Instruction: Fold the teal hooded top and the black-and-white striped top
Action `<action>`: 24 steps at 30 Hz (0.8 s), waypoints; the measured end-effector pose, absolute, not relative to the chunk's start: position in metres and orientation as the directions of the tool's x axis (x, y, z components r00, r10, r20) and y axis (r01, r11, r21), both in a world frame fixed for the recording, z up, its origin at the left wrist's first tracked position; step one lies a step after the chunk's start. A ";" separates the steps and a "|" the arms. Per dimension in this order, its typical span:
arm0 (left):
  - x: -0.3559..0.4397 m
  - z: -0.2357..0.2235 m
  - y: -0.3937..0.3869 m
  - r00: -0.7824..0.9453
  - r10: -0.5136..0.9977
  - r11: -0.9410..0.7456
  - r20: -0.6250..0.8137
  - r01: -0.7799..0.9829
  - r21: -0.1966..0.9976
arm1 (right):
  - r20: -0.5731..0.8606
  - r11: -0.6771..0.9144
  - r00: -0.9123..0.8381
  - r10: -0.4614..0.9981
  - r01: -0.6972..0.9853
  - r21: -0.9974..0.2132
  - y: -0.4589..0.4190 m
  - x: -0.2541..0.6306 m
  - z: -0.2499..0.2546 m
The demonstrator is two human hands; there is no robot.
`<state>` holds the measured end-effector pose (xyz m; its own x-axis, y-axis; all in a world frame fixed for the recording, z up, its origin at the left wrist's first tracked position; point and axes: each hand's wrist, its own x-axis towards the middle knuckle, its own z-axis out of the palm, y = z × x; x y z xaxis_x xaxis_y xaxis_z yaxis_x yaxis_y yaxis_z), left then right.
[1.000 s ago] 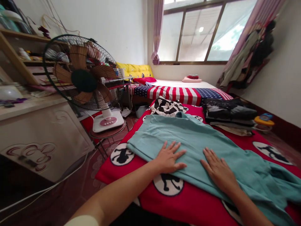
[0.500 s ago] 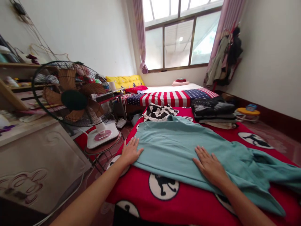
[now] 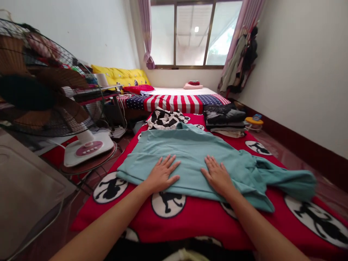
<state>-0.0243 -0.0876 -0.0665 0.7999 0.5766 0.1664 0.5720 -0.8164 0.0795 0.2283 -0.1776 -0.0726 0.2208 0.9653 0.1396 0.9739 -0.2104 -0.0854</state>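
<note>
Has left hand and right hand laid open on teal garment, gripping nothing; has it spread across red blanket, nearer than black-and-white cloth and folded stack at far right.

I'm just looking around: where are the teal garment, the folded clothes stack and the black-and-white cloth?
Teal garment (image 3: 190,150): head view, on the smoothed middle of its upper surface.
Folded clothes stack (image 3: 225,118): head view, on its near side, among the dark upper layers.
Black-and-white cloth (image 3: 166,119): head view, on its crumpled middle.
</note>
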 end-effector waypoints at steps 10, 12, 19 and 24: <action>-0.031 -0.093 -0.070 0.824 0.483 -0.856 0.297 0.516 -0.038 | 0.225 0.105 -0.033 0.974 0.943 -0.317 -0.150 0.121 -0.064; -0.031 -0.092 -0.070 0.818 0.503 -0.847 0.278 0.531 -0.032 | 0.217 0.092 -0.030 0.976 0.956 -0.279 -0.162 0.137 -0.068; -0.029 -0.083 -0.075 0.805 0.544 -0.828 0.237 0.561 -0.007 | 0.165 -0.119 0.139 0.977 0.985 -0.125 -0.221 0.230 -0.071; -0.034 -0.084 -0.076 0.804 0.535 -0.832 0.260 0.555 -0.003 | 0.239 -0.259 0.252 0.938 0.966 0.000 -0.264 0.283 -0.077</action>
<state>-0.0337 -0.0763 -0.0837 0.8038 0.5350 0.2600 0.5548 -0.8320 -0.0030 0.2828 -0.2636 -0.0767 0.2521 0.9378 0.2386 0.9657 -0.2595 -0.0003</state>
